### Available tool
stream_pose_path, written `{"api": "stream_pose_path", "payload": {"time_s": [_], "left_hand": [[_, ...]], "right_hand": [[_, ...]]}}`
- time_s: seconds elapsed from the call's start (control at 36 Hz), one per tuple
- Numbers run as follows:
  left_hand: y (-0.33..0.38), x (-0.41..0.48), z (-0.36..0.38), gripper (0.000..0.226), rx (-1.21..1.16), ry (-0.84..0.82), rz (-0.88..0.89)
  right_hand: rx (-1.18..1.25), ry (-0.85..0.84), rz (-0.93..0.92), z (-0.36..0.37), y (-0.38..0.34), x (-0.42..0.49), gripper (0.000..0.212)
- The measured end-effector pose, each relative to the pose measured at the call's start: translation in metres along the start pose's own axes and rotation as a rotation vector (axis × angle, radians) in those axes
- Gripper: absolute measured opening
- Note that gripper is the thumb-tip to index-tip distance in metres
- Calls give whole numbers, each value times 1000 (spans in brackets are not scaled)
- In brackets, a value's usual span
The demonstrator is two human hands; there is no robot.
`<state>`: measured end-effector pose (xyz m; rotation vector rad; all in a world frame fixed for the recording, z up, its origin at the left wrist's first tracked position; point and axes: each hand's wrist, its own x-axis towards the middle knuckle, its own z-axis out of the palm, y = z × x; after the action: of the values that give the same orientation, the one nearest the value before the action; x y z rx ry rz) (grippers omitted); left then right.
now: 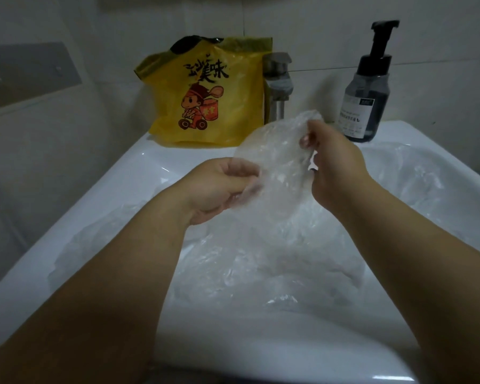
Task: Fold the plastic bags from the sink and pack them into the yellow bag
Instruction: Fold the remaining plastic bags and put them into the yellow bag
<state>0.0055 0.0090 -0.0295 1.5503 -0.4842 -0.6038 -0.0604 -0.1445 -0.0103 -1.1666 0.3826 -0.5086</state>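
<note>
On the back left corner of the sink [150, 162], upright against the wall: yellow bag [208, 92]. Just beside it at mid-back, steel faucet [277, 81]; near the back right corner, dark pump bottle [369, 92]. Held above the basin, in front of the faucet: crumpled clear plastic bag [277, 151], pinched low by left hand [219, 187] and at its upper edge by right hand [336, 167]. Heaped below in the basin, more clear bags [261, 259], reaching the left edge. White rim showing along left and near edges.
</note>
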Motion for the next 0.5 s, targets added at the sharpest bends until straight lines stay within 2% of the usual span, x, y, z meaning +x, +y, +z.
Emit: {"api": "stream_pose_path", "payload": {"time_s": [0.08, 0.19, 0.28, 0.33, 0.39, 0.5], "left_hand": [[-4, 0, -2, 21, 140, -8, -28], [-3, 1, -4, 5, 157, 18, -48], [-4, 4, -6, 9, 122, 34, -46], [-2, 6, -8, 21, 14, 93, -47], [4, 6, -12, 21, -205, 154, -44], [15, 3, -23, 27, -640, 134, -54]], "right_hand": [[126, -30, 32, 1, 0, 0, 33], [61, -98, 19, 1, 4, 0, 5], [-41, -120, -44, 0, 7, 2, 45], [-117, -145, -86, 1, 7, 0, 56], [-183, -174, -99, 1, 9, 0, 58], [-215, -224, -73, 1, 11, 1, 60]]}}
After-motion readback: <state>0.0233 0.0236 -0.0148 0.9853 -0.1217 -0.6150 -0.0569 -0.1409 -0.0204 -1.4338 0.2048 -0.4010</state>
